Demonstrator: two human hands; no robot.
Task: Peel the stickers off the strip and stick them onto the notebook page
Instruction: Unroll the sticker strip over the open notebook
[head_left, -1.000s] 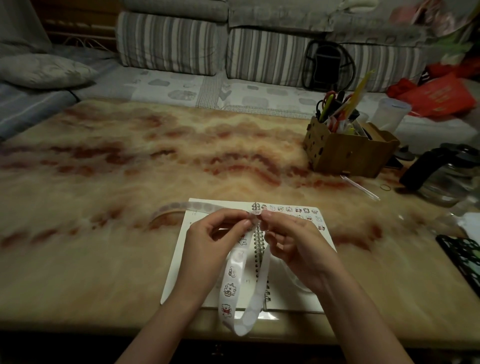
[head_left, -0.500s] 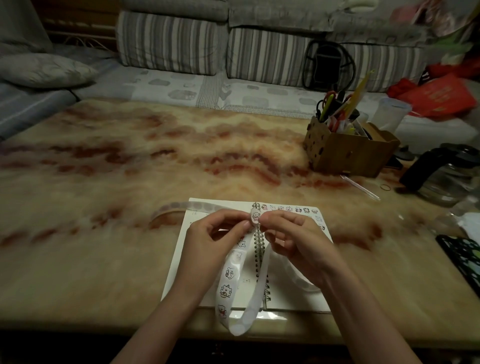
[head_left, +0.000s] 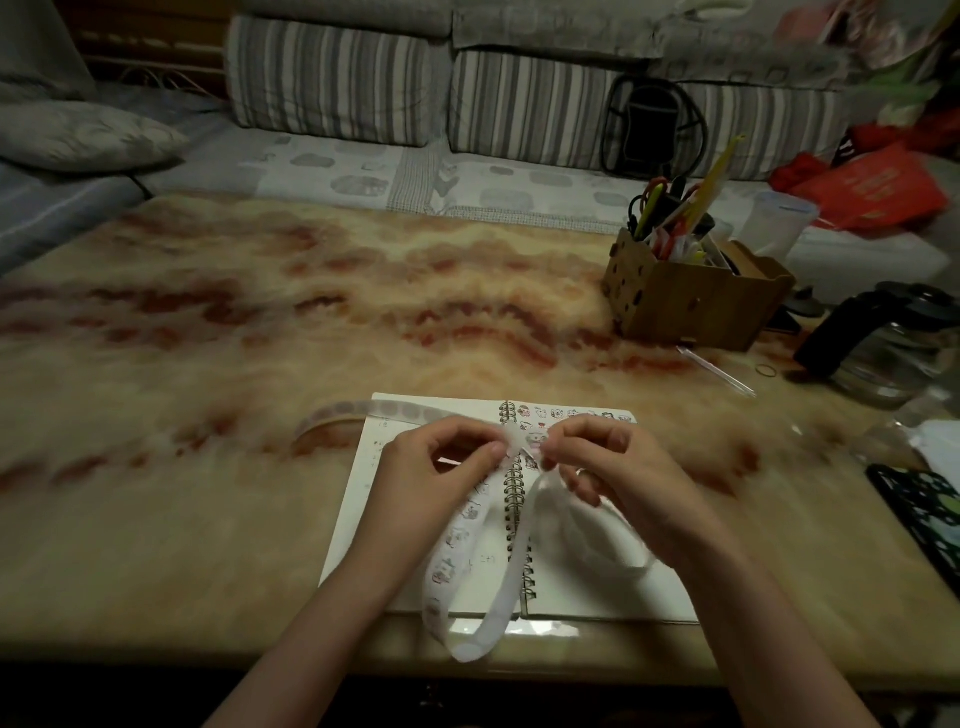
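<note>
Fingertips (head_left: 494, 449) of left hand (head_left: 431, 486) and right hand (head_left: 621, 480) pinch the glossy strip (head_left: 456, 543), looping lengthwise down the spiral-bound notebook (head_left: 576, 605).

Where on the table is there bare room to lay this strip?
The table is bare left of the notebook, nearer than the tail of the strip, and across the far middle up to the box. Crowded on the right: box, kettle, patterned mat. Left hand and right hand pinch the strip over the notebook.
</note>
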